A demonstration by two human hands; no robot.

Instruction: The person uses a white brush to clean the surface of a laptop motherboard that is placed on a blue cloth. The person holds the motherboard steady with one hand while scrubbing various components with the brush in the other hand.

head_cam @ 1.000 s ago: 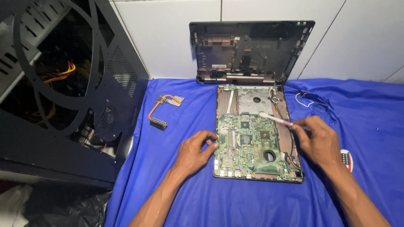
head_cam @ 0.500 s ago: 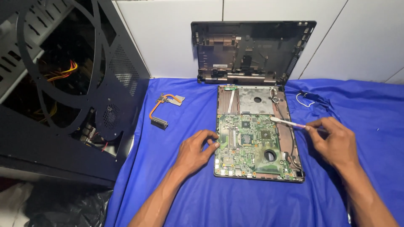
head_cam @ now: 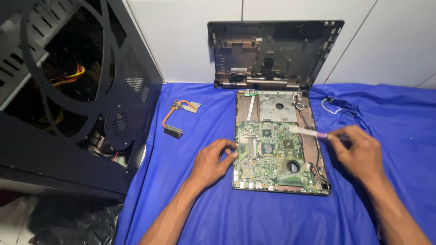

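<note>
Blue cloth [head_cam: 272,218] | 1 laptop base [head_cam: 277,154] | 1 heatpipe [head_cam: 178,115] | 2 hands: left hand [head_cam: 212,161], right hand [head_cam: 359,152]

A blue cloth [head_cam: 254,218] is covering the work surface from the near edge to the white wall. An opened laptop base [head_cam: 278,149], its green circuit board showing, is lying on the cloth at the centre. A black laptop cover [head_cam: 272,54] is standing at the far edge, leaning against the wall. A copper heat pipe [head_cam: 178,117] is lying to the left, and a thin white cable [head_cam: 334,105] to the far right. A black computer case [head_cam: 68,100] is sitting at the left edge.
</note>
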